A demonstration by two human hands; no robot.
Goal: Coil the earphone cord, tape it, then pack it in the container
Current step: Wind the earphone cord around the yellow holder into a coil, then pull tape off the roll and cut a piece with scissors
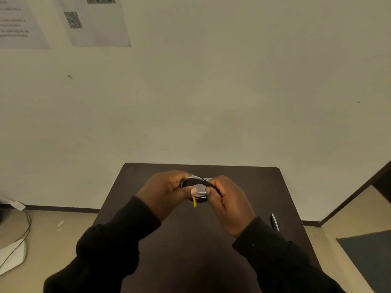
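The black earphone cord [195, 182] is wound into a small coil and held above the dark table [190, 240]. My left hand [167, 191] grips its left side and my right hand [228, 201] pinches its right side. A strip of clear tape [195, 177] sticks up at the top of the coil, near my left fingers. A short yellow piece [194, 201] hangs from the bottom of the coil. Behind the coil a pale, flat thing [201, 189] lies on the table, mostly hidden; I cannot tell if it is the container.
A dark pen-like tool with a white edge [275, 222] lies on the table's right side. The table stands against a pale wall with paper sheets [97, 22] pinned on it. Cables and white sheets [14, 250] lie on the floor to the left.
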